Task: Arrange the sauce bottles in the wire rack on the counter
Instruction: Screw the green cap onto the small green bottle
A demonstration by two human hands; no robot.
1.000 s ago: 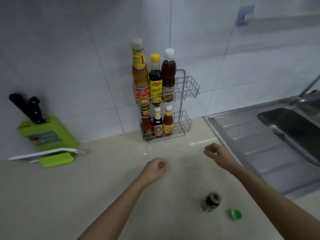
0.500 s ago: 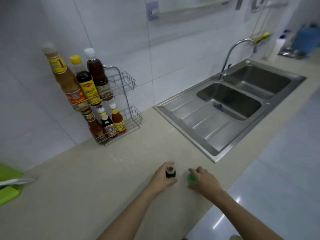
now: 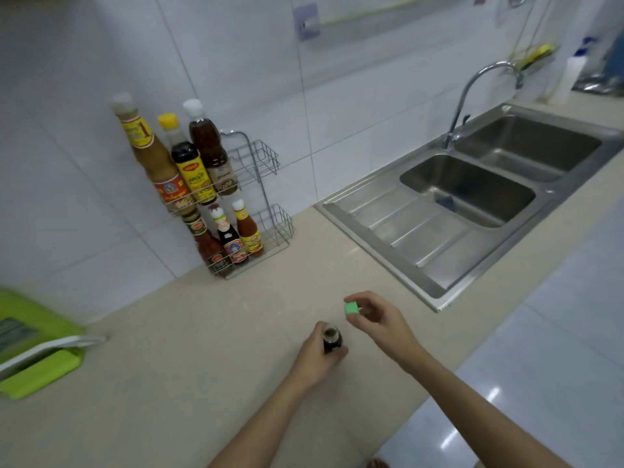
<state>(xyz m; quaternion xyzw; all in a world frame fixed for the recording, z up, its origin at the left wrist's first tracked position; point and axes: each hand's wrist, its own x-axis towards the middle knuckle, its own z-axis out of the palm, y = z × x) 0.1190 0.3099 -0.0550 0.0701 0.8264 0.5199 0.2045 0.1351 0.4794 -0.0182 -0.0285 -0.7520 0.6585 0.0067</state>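
Cap just beside open bottle mouth, up and to its right; capping likely next.

Left hand grips small dark bottle upright near counter front edge. Right hand pinches green cap, apart from neck. Wire rack stands well apart at back wall, right ends of both shelves free.

A: Dim, cool, even light fills the kitchen; the floor shows bright glare at lower right.

B: Wide-angle bending curves the wall tiles, and the left edge blurs, green board included.
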